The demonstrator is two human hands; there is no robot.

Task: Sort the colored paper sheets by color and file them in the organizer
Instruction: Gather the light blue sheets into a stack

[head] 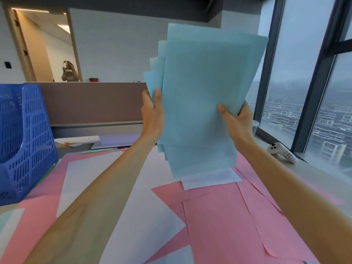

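A stack of several light blue sheets is held upright above the desk, its edges fanned out unevenly at the top left. My left hand grips its left edge and my right hand grips its right edge, thumbs in front. One white sheet sticks out below the stack. Pink sheets and white sheets lie scattered over the desk beneath. The blue mesh organizer stands at the left.
A white handheld controller lies on the window ledge at the right. A brown desk partition runs along the back. A person stands in the far doorway. Large windows fill the right side.
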